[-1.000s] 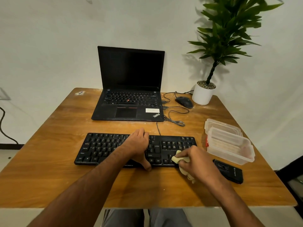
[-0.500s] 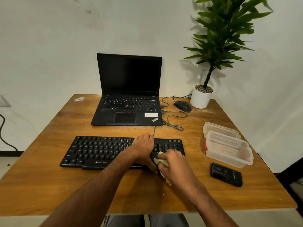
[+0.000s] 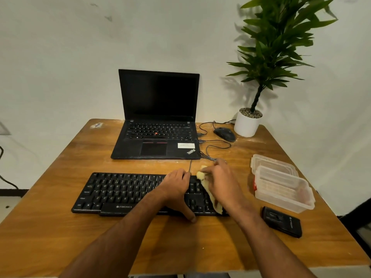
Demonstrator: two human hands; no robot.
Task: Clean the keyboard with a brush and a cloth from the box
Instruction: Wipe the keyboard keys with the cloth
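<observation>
Right hand (image 3: 222, 183) holds cloth (image 3: 210, 195) against keyboard (image 3: 124, 191).

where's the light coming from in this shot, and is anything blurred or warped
Head view: the green potted plant throws its shadow left onto the white wall, so the light sits to the right; the brown wooden table edges bow from the wide lens; the right hand holding the yellow cloth looks slightly soft.
</observation>
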